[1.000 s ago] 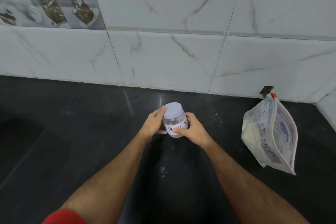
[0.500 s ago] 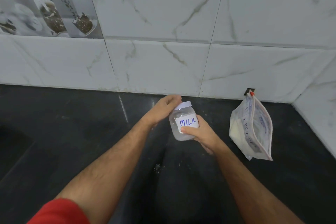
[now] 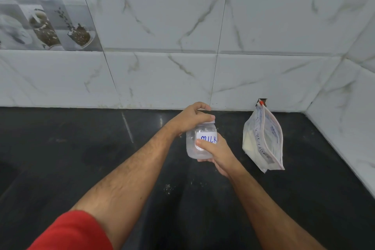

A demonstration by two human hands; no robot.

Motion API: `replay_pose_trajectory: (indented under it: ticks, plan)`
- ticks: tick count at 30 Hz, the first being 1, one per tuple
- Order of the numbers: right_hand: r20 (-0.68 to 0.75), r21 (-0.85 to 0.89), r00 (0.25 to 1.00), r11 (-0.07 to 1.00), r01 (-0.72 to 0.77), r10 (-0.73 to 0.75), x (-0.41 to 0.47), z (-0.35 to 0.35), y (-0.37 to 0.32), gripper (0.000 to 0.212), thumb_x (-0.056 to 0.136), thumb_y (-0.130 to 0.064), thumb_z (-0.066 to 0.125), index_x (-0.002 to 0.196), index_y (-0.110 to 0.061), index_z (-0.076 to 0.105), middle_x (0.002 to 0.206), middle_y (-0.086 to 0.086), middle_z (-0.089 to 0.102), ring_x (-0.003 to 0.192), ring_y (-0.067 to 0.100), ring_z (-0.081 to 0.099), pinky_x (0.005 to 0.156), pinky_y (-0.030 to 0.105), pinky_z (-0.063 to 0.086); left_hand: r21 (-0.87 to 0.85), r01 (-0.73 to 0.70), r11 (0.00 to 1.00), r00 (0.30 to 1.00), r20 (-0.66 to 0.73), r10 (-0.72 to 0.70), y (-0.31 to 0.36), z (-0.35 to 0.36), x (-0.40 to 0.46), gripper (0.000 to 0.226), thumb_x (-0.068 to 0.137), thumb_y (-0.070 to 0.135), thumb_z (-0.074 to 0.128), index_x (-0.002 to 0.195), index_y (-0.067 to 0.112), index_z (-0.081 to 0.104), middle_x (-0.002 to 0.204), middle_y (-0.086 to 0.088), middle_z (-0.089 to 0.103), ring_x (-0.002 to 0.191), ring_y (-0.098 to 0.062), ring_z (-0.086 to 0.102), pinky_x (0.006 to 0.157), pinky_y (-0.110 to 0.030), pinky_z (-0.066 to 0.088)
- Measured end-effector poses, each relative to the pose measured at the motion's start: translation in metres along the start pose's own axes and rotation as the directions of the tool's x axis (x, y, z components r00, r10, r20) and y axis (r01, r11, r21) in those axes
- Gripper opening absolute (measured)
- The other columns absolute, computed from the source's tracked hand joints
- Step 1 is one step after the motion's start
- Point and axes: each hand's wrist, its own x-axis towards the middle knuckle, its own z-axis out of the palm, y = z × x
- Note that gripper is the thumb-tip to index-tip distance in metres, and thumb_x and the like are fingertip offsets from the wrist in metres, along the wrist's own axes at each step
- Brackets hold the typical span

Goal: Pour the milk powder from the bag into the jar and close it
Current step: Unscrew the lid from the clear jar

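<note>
Since a second ago the jar (image 3: 200, 142) has come up off the black counter (image 3: 81, 158) and the left hand (image 3: 190, 119) has closed over its white lid (image 3: 210, 122), fingers wrapped round it as if to unscrew; right hand (image 3: 215, 151) grips the jar body. Bag (image 3: 262, 140) with the powder leans by the wall, untouched. Jar looks empty: opening, pouring, closing all left.

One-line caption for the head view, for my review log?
Left hand grips the lid of the MILK jar held by right hand; bag stands nearby.
</note>
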Motion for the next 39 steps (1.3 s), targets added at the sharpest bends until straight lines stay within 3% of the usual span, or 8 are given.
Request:
replay_pose_trajectory:
  ticks: [3,6,9,14,19,25,30,39]
  plan:
    - [-0.094,-0.097,0.995,0.995,0.017,-0.026,0.002,0.000,-0.008,0.068,0.074,-0.032,0.083,0.131,-0.022,0.048,0.119,0.004,0.062,0.105,0.025,0.064,0.079,0.038,0.062,0.022,-0.017,1.000,0.997,-0.068,0.019,0.004,0.007,0.002,0.025,0.085,0.029,0.070,0.103,0.021,0.055,0.096,-0.012,0.072,0.070,-0.017,0.066,0.066,-0.028,0.052]
    - [-0.242,-0.360,0.964,0.933,0.019,-0.113,0.006,0.000,-0.012,0.069,0.071,-0.033,0.086,0.125,-0.022,0.045,0.107,-0.007,0.060,0.093,0.012,0.062,0.068,0.021,0.055,0.061,-0.017,0.998,0.981,-0.193,0.029,0.004,0.016,0.005,0.030,0.072,0.041,0.072,0.087,0.025,0.051,0.092,-0.015,0.072,0.070,-0.019,0.064,0.072,-0.038,0.054]
    - [-0.250,-0.386,0.958,0.922,0.035,-0.141,0.006,0.000,-0.015,0.071,0.071,-0.034,0.086,0.125,-0.025,0.041,0.101,-0.014,0.054,0.088,0.007,0.058,0.063,0.013,0.045,0.062,-0.016,0.998,0.987,-0.161,0.025,0.009,0.017,0.006,0.031,0.078,0.038,0.074,0.094,0.026,0.050,0.094,-0.012,0.070,0.071,-0.019,0.065,0.071,-0.035,0.053]
    - [-0.141,-0.344,0.981,0.935,0.080,-0.136,0.006,0.000,-0.022,0.075,0.068,-0.038,0.089,0.125,-0.026,0.042,0.106,-0.014,0.059,0.097,0.011,0.062,0.070,0.016,0.051,0.046,-0.039,0.998,0.985,-0.167,0.046,0.015,0.006,0.004,0.039,0.077,0.040,0.075,0.103,0.021,0.053,0.104,-0.015,0.071,0.076,-0.022,0.068,0.072,-0.036,0.055]
    - [-0.013,-0.308,0.987,0.939,0.151,-0.163,0.007,-0.010,-0.019,0.032,0.078,-0.024,0.082,0.103,-0.033,0.064,0.095,-0.008,0.072,0.093,0.010,0.069,0.082,0.028,0.059,-0.021,-0.023,1.000,0.998,-0.059,0.022,0.011,-0.004,-0.003,0.038,0.094,0.048,0.058,0.121,0.021,0.057,0.118,-0.008,0.069,0.101,-0.020,0.069,0.092,-0.034,0.054]
    - [-0.089,-0.363,0.986,0.927,0.098,-0.139,0.016,-0.016,-0.003,0.081,0.060,-0.041,0.089,0.129,-0.030,0.049,0.113,-0.010,0.065,0.103,0.015,0.066,0.081,0.026,0.058,-0.174,0.025,0.984,0.999,0.049,-0.017,-0.012,-0.023,-0.009,0.040,0.097,0.021,0.059,0.136,0.024,0.050,0.135,-0.008,0.061,0.127,-0.023,0.057,0.114,-0.039,0.039]
    - [-0.120,-0.426,0.982,0.901,0.082,-0.146,0.013,-0.018,0.000,0.086,0.067,-0.033,0.089,0.136,-0.028,0.039,0.122,-0.011,0.056,0.103,0.012,0.060,0.074,0.013,0.047,-0.066,0.014,0.998,0.999,0.038,-0.012,-0.016,-0.026,-0.015,0.055,0.093,0.018,0.066,0.144,0.018,0.044,0.130,-0.005,0.065,0.123,-0.018,0.059,0.116,-0.040,0.035]
    - [-0.103,-0.493,0.976,0.862,0.120,-0.194,0.005,-0.005,0.001,0.082,0.069,-0.030,0.088,0.135,-0.028,0.038,0.115,-0.013,0.053,0.098,0.010,0.059,0.070,0.013,0.047,-0.053,-0.030,0.998,0.999,0.015,0.031,-0.011,-0.013,-0.021,0.054,0.093,0.027,0.066,0.143,0.021,0.047,0.133,-0.004,0.063,0.113,-0.012,0.065,0.095,-0.024,0.052]
